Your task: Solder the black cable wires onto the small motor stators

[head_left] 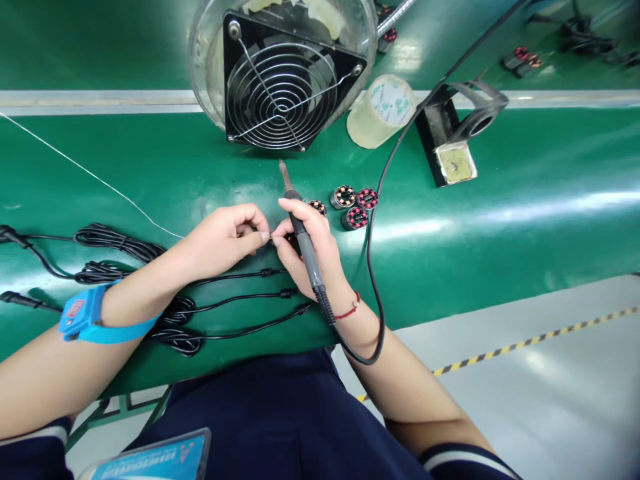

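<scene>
In the head view, my right hand (323,250) is closed around a soldering iron (307,253), whose bare tip points away from me toward the fan. The thumb and fingertips of that hand also meet my left hand (220,237), which is closed in a pinch. Something tiny sits between the fingertips, too small and covered to name. A small round part (317,207) with orange and black dots shows partly behind my right hand. Just right of it stand similar round metal-sided parts, one with orange dots (343,196) and two with red dots (357,218).
A fan (280,100) with a wire guard stands at the back. Beside it are a roll of clear tape (380,110) and an iron stand (445,133) with a sponge. Coiled black cables (117,243) lie left. The iron's cord (373,267) loops over my right forearm.
</scene>
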The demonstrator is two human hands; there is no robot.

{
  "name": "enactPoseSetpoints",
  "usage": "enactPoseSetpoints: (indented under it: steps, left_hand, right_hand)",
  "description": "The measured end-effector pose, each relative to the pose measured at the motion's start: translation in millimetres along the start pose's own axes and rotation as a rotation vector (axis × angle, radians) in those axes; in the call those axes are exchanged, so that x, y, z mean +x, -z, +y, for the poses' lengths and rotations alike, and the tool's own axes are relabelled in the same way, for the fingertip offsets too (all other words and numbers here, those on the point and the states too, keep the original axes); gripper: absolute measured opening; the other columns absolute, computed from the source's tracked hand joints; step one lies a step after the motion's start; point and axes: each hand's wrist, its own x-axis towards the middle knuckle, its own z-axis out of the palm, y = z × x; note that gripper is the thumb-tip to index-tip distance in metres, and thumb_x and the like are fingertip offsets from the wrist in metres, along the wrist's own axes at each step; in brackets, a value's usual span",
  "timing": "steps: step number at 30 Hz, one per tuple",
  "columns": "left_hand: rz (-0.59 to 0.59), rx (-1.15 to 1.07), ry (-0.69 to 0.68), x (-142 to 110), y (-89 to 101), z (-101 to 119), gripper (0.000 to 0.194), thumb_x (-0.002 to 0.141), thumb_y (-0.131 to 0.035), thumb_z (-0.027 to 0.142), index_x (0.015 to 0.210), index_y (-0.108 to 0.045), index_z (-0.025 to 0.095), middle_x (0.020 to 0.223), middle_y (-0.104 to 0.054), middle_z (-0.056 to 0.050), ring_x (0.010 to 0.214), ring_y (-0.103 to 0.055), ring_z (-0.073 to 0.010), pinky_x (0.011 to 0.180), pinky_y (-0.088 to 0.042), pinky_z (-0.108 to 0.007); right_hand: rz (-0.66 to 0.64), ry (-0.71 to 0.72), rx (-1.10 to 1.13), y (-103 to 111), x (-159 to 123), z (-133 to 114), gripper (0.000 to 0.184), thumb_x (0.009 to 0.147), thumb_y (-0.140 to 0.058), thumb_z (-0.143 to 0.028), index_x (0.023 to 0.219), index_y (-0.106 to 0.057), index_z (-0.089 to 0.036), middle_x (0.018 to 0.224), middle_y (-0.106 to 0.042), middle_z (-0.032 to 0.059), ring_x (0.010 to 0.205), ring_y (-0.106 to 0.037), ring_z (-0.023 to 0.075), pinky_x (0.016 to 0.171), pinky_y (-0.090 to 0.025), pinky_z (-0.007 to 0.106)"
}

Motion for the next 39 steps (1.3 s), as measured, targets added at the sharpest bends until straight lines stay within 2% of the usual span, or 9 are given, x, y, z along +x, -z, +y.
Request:
enactPoseSetpoints:
  steps: [3, 11, 18, 21, 24, 27, 30, 35, 39]
  left_hand:
    - [0.006, 0.018, -0.008, 0, 0.5, 0, 0.008, 0.079, -0.059, 0.025, 0.075, -0.060, 0.018, 0.056, -0.047, 0.005, 0.051, -0.040, -0.0093, 0.048, -0.032, -0.022]
    - [0.069, 0.108, 0.032, 5, -1.6, -7, 0.008, 0.077, -0.059, 0.019, 0.069, -0.058, 0.019, 0.058, -0.050, 0.005, 0.053, -0.042, -0.0097, 0.052, -0.033, -0.024]
    - [0.069, 0.093, 0.018, 6, -1.5, -11, 0.006, 0.077, -0.058, 0.022, 0.073, -0.060, 0.018, 0.060, -0.051, 0.005, 0.054, -0.043, -0.0097, 0.052, -0.035, -0.024]
    - [0.074, 0.096, 0.015, 6, -2.7, -11, 0.006, 0.077, -0.058, 0.023, 0.074, -0.060, 0.018, 0.060, -0.051, 0.005, 0.054, -0.043, -0.0096, 0.051, -0.035, -0.024]
    - [0.080, 0.084, 0.018, 7, -3.8, -11, 0.006, 0.076, -0.058, 0.023, 0.073, -0.060, 0.018, 0.059, -0.050, 0.005, 0.053, -0.042, -0.0091, 0.049, -0.034, -0.023]
    - [0.073, 0.088, 0.021, 6, -3.8, -10, 0.007, 0.076, -0.058, 0.024, 0.075, -0.061, 0.018, 0.058, -0.050, 0.005, 0.051, -0.042, -0.0088, 0.048, -0.033, -0.023]
    - [0.063, 0.120, 0.021, 6, -3.6, -7, 0.007, 0.077, -0.059, 0.023, 0.074, -0.061, 0.018, 0.057, -0.051, 0.005, 0.051, -0.042, -0.0088, 0.047, -0.033, -0.023]
    - [0.067, 0.136, 0.008, 7, -4.0, -7, 0.008, 0.078, -0.059, 0.023, 0.072, -0.061, 0.019, 0.056, -0.048, 0.006, 0.050, -0.040, -0.0085, 0.046, -0.032, -0.023]
    - [0.066, 0.129, 0.015, 8, -4.5, -9, 0.006, 0.078, -0.060, 0.023, 0.073, -0.061, 0.019, 0.055, -0.047, 0.006, 0.049, -0.039, -0.0084, 0.045, -0.031, -0.023]
  right_hand:
    - [-0.018, 0.000, -0.017, 1, 0, 1, 0.039, 0.095, -0.051, -0.020, 0.133, -0.049, -0.030, 0.087, -0.074, -0.0018, 0.097, -0.068, 0.0232, 0.103, -0.048, 0.046]
    - [-0.077, 0.090, -0.107, 3, 0, 8, 0.047, 0.090, -0.053, -0.013, 0.133, -0.054, -0.032, 0.097, -0.077, -0.0008, 0.104, -0.066, 0.0244, 0.100, -0.046, 0.046]
    - [-0.016, 0.061, -0.074, -3, 5, 13, 0.041, 0.094, -0.051, -0.014, 0.132, -0.055, -0.028, 0.088, -0.076, -0.0011, 0.093, -0.064, 0.0226, 0.094, -0.050, 0.043]
    - [0.027, 0.107, -0.023, 1, 3, 13, 0.043, 0.093, -0.054, -0.014, 0.134, -0.055, -0.028, 0.093, -0.077, -0.0010, 0.098, -0.066, 0.0222, 0.097, -0.051, 0.043]
    - [0.085, 0.080, 0.043, 12, -5, 7, 0.044, 0.099, -0.051, -0.015, 0.140, -0.053, -0.031, 0.097, -0.078, -0.0014, 0.102, -0.070, 0.0210, 0.097, -0.055, 0.043]
    - [0.173, 0.010, 0.087, 25, -17, -3, 0.041, 0.103, -0.052, -0.022, 0.142, -0.054, -0.034, 0.098, -0.077, -0.0004, 0.093, -0.074, 0.0202, 0.090, -0.060, 0.043]
    - [0.268, -0.006, 0.106, 31, -32, -9, 0.032, 0.099, -0.061, -0.025, 0.130, -0.064, -0.031, 0.100, -0.076, 0.0022, 0.079, -0.074, 0.0192, 0.076, -0.062, 0.039]
    - [0.389, 0.040, 0.158, 23, -54, -6, 0.023, 0.093, -0.067, -0.022, 0.116, -0.066, -0.027, 0.074, -0.068, -0.0030, 0.056, -0.067, 0.0146, 0.056, -0.054, 0.030]
    - [0.403, 0.019, 0.134, 19, -61, -3, 0.015, 0.095, -0.067, -0.031, 0.109, -0.066, -0.027, 0.063, -0.064, -0.0060, 0.050, -0.067, 0.0152, 0.054, -0.055, 0.030]
